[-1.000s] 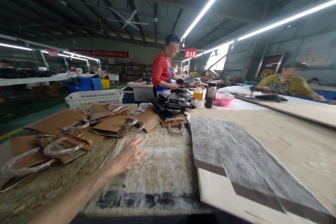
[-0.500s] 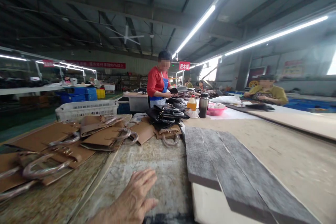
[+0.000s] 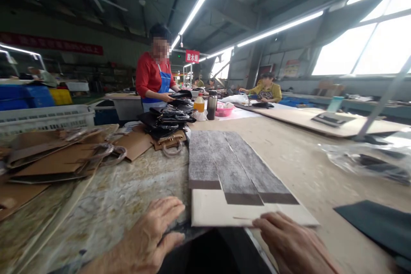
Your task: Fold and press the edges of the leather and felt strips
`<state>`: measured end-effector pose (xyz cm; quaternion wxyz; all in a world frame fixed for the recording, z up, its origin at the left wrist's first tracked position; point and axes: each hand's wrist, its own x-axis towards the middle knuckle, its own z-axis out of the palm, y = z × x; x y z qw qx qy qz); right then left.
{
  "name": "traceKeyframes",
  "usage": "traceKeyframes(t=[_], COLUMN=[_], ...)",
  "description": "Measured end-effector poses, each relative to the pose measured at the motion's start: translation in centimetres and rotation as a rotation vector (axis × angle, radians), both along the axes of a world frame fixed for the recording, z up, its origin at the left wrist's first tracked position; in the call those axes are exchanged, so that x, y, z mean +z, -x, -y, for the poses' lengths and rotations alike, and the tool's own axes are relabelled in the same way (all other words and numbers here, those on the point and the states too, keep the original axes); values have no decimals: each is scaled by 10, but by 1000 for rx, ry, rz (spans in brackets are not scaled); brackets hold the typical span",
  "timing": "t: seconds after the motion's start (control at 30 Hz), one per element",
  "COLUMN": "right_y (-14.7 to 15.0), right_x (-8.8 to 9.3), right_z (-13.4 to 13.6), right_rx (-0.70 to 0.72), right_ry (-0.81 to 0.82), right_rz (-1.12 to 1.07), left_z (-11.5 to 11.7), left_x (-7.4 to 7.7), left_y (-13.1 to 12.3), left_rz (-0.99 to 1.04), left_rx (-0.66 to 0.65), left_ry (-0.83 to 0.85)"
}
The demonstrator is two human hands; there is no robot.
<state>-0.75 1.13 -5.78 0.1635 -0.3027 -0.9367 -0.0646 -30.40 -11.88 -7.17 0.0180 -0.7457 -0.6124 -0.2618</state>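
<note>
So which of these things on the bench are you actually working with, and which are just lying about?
In hand:
left hand, flat on the worn bench top
right hand, fingertips on the pale board
three grey strips lying on that board

Lying about:
brown bag panels with wrapped handles
pile of black bags
orange bottle
dark flask
pink bowl
white crate

Single head-worn camera, positioned close above the near edge of the table (image 3: 321, 167). It faces forward and slightly downward along the table's length; both hands enter at the bottom edge.
</note>
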Motion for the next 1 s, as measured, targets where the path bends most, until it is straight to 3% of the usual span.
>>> traceKeyframes(t=[0.1, 0.23, 0.5, 0.63, 0.73, 0.9, 1.0], right_y=[22, 39, 67, 87, 108, 134, 139], right_x=[11, 9, 1, 0, 2, -1, -7], right_z=[-10, -23, -38, -45, -46, -46, -47], right_rx=[-87, -173, -168, -95, -24, 26, 79], right_ry=[112, 186, 198, 155, 115, 81, 49], right_rz=[42, 65, 98, 84, 57, 54, 58], left_z=[-3, -4, -8, -13, -22, -37, -36], left_x=[-5, -5, 3, 6, -7, -47, -58], left_y=[-6, -11, -13, -12, -10, 0, -1], left_rz=[18, -27, -96, -94, -77, -104, -150], left_rx=[-60, -103, -141, -124, -162, -226, -201], left_ry=[-39, -102, -193, -133, -101, -358, -464])
